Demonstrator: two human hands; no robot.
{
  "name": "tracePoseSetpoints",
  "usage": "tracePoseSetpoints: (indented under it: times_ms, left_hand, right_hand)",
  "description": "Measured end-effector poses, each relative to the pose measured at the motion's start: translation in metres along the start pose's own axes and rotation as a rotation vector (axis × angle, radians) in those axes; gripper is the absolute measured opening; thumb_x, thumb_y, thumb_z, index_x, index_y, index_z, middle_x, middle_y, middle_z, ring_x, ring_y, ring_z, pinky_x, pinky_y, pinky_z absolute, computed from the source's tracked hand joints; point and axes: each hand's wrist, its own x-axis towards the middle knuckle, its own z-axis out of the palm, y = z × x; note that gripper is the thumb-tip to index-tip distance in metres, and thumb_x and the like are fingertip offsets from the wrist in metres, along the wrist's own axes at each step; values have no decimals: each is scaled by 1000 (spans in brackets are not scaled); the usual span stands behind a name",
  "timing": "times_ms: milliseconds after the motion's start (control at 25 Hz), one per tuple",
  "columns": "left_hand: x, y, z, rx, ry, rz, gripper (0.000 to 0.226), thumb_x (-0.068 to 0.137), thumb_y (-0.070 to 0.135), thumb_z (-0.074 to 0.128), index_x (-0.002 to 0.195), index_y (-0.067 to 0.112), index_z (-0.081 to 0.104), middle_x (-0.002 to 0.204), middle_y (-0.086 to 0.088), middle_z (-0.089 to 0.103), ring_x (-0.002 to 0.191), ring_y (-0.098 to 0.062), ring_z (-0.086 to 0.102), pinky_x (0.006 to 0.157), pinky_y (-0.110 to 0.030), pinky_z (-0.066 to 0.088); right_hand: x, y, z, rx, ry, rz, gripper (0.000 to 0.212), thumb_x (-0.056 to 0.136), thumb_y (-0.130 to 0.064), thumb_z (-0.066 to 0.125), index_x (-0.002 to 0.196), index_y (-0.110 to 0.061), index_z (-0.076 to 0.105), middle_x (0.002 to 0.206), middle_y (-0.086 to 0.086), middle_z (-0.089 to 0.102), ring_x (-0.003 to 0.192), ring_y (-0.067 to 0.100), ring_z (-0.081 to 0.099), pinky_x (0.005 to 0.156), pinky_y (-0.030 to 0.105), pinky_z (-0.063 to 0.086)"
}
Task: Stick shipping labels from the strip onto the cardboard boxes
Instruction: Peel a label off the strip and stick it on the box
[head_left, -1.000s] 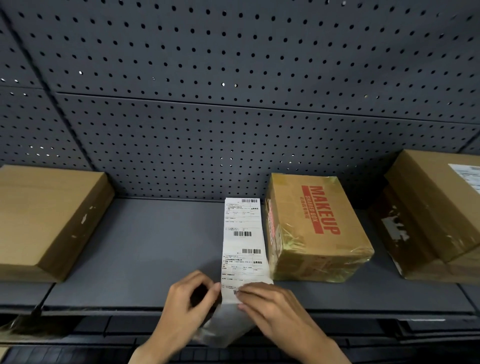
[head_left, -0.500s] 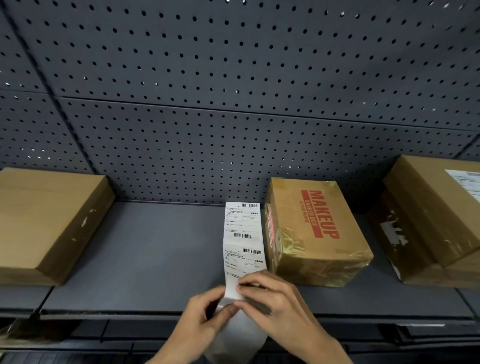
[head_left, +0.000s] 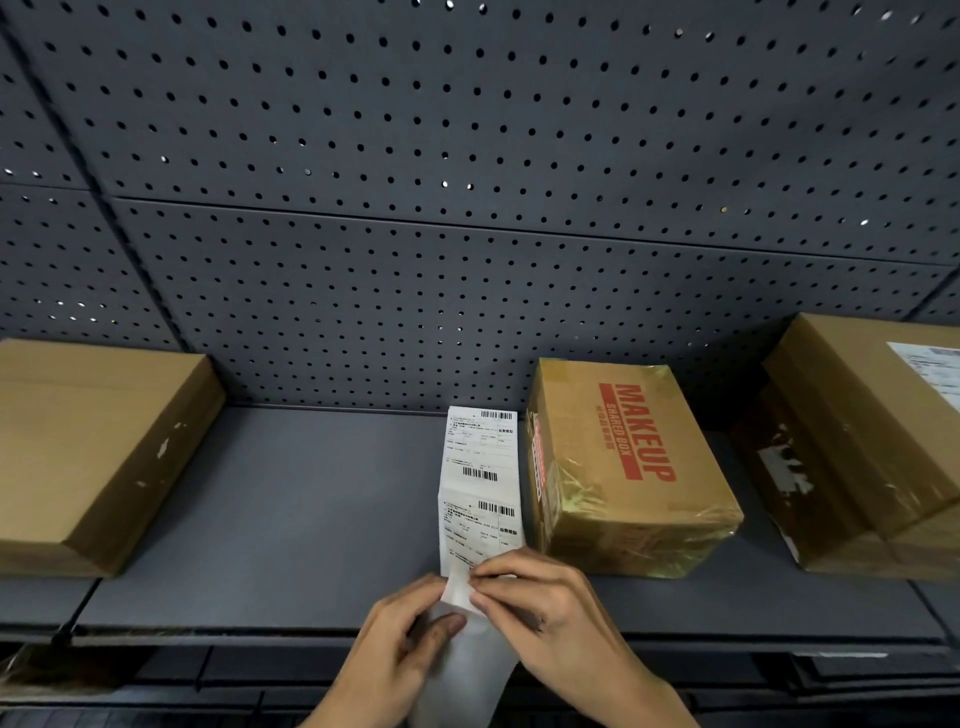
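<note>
Peeling is our step: left hand (head_left: 400, 636) and right hand (head_left: 545, 608) have fingers pinched on the label strip (head_left: 480, 493) lying on the shelf (head_left: 291, 519) beside the MAKEUP box (head_left: 628, 467) (unlabelled, apparently). Next we judge: free one label, press it there.

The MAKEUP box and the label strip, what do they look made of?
MAKEUP box: brown cardboard, apparently wrapped in glossy clear tape or film, judging by its yellowish sheen and wrinkles. Label strip: matte white printed paper; the translucent part under the hands looks like waxy backing liner.
</note>
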Motion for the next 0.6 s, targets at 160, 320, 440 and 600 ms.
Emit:
tracePoseSetpoints:
  times_ms: [160, 320, 440, 600]
  left_hand:
    - [-7, -9, -7, 34, 61, -171, 5, 77, 41, 71, 82, 42, 74, 76, 7, 70, 70, -5, 63, 65, -22, 48]
    - [-16, -16, -14, -42, 109, -347, 13, 67, 40, 76, 72, 29, 79, 68, -3, 73, 65, -4, 59, 63, -20, 46]
    - [-21, -16, -18, -78, 109, -434, 8, 69, 23, 80, 69, 30, 81, 67, 6, 77, 67, 6, 61, 64, -17, 50]
    - [-24, -18, -23, 4, 96, -495, 12, 71, 16, 85, 65, 25, 81, 52, 14, 66, 57, 12, 52, 56, -16, 42]
  right_hand:
    - [9, -7, -10, 34, 31, 151, 10, 98, -16, 66, 89, -15, 70, 92, -9, 71, 84, 4, 68, 70, 28, 56]
    - [37, -19, -33, -151, -24, 171, 12, 102, -21, 59, 92, -17, 66, 91, -10, 65, 78, 6, 63, 71, 32, 52]
    - [65, -21, -50, -250, -26, 170, 12, 102, -19, 59, 95, -15, 68, 91, -9, 67, 79, 7, 63, 72, 32, 54]
    - [103, -15, -75, -384, 58, 218, 15, 101, -22, 61, 94, -14, 72, 87, -7, 69, 76, 10, 64, 72, 35, 56]
